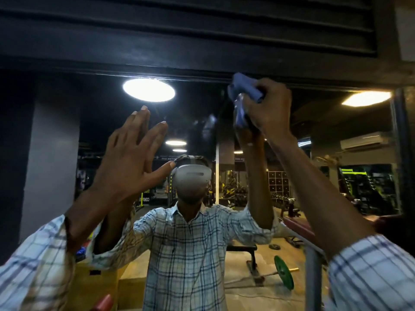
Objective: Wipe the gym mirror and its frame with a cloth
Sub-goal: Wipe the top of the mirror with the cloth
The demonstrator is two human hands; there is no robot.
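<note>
The mirror [314, 122] fills most of the view, and its glass reflects a dim gym floor and round ceiling lights. A dark frame [202, 63] runs as a wide band along its top edge, with a narrower dark upright down the right side. Left of the glass stands a plain dark wall. In the middle of the glass is the reflection of the person, in a checked shirt with both arms raised.

The left hand [128, 162] is held flat, fingers straight and spread, up against the glass at mid height; it seems to touch, though the view does not settle that. Bare glass lies between the two hands.

The right hand [269, 108] is clenched round a bunched blue cloth [244, 88], pressing it where the glass meets the top frame band, right of centre. A green weight plate [284, 272] shows low in the reflection.
</note>
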